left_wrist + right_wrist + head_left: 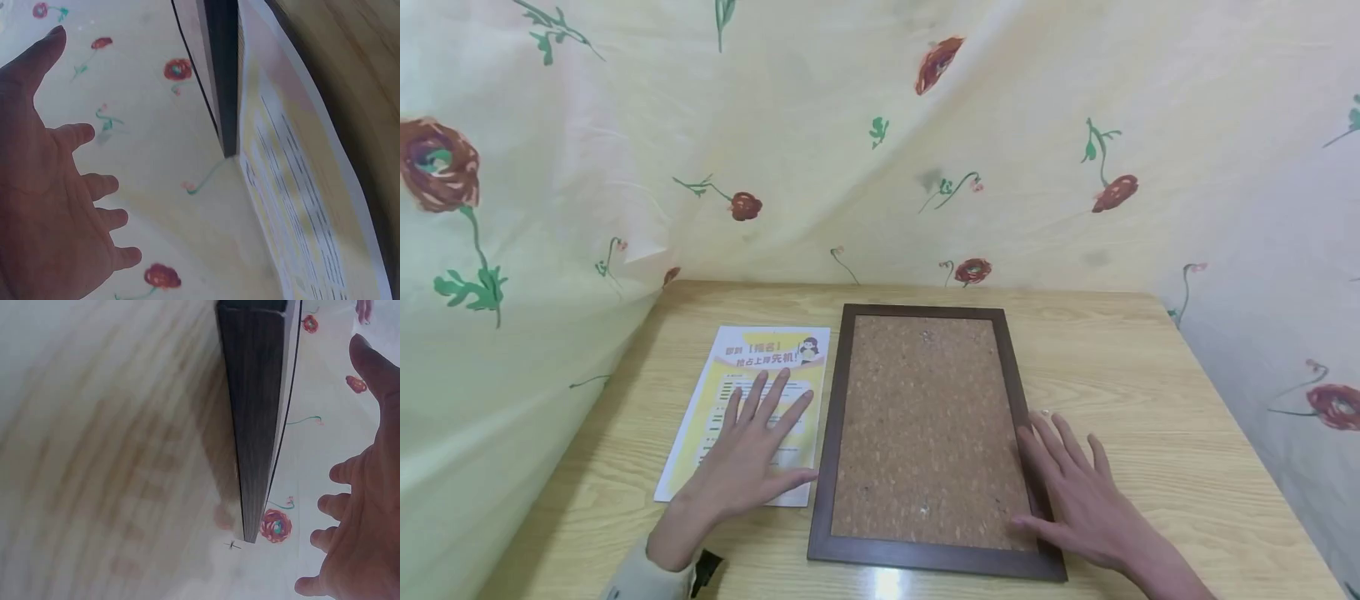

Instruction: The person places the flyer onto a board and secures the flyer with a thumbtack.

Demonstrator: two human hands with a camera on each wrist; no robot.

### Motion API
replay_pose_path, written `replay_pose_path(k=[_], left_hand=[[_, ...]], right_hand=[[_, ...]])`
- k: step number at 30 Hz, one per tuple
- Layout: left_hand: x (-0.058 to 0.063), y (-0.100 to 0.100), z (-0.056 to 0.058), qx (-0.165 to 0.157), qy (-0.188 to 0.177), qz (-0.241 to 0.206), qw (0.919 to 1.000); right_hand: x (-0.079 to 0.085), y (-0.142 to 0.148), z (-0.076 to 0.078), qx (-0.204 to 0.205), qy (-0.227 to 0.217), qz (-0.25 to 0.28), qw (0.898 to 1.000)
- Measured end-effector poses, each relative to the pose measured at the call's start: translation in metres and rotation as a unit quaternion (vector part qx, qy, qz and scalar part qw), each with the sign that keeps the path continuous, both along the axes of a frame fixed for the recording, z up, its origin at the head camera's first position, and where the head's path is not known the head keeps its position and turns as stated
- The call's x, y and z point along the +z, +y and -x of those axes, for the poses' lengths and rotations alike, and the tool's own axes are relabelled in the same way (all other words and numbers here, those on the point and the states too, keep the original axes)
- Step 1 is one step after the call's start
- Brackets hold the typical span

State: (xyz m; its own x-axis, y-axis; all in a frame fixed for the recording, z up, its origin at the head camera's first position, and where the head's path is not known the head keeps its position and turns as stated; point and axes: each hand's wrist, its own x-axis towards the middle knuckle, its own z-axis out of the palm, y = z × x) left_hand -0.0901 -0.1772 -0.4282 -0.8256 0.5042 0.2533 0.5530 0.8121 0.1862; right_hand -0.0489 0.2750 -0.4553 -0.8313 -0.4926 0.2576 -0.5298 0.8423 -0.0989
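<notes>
A dark brown framed cork board (925, 433) lies flat on the table in the head view. Left of it is a printed sheet (775, 354) with yellow and white areas and Chinese text. My left hand (745, 462), fingers spread and straight, is over the sheet and covers part of it. Over the board's right edge is my right hand (1086, 512), its fingers extended and its thumb above the cork. In the wrist views, the left palm (50, 194) and right palm (369, 506) hold nothing and appear raised above the table. The frame's side (255, 412) shows beside the right hand.
The wood-grain table (1120, 367) extends behind and to the right of the board. A floral cloth (820, 167) hangs behind the table and along both sides. A small black item (706, 571) shows by the left cuff.
</notes>
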Motion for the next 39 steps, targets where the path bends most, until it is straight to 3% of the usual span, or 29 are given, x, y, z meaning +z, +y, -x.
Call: replay_pose_path(k=[5,16,23,31,39], left_hand=[[-0.002,-0.015,0.003,0.021,-0.006,-0.009,0.9997],[-0.012,-0.044,0.012,0.094,-0.064,-0.012,0.9934],[-0.018,-0.057,0.012,0.145,-0.122,-0.036,0.9813],[-0.021,-0.062,0.013,0.170,-0.147,-0.045,0.9733],[-0.026,-0.069,0.014,0.195,-0.176,-0.054,0.9634]], right_hand=[[-0.003,0.000,-0.003,0.002,-0.003,0.008,1.000],[-0.013,0.002,-0.019,-0.022,-0.019,0.016,0.999],[-0.018,0.002,-0.026,-0.023,-0.020,0.026,0.999],[-0.019,0.002,-0.029,-0.017,-0.025,0.028,0.999],[-0.020,0.000,-0.031,-0.026,-0.060,0.026,0.998]])
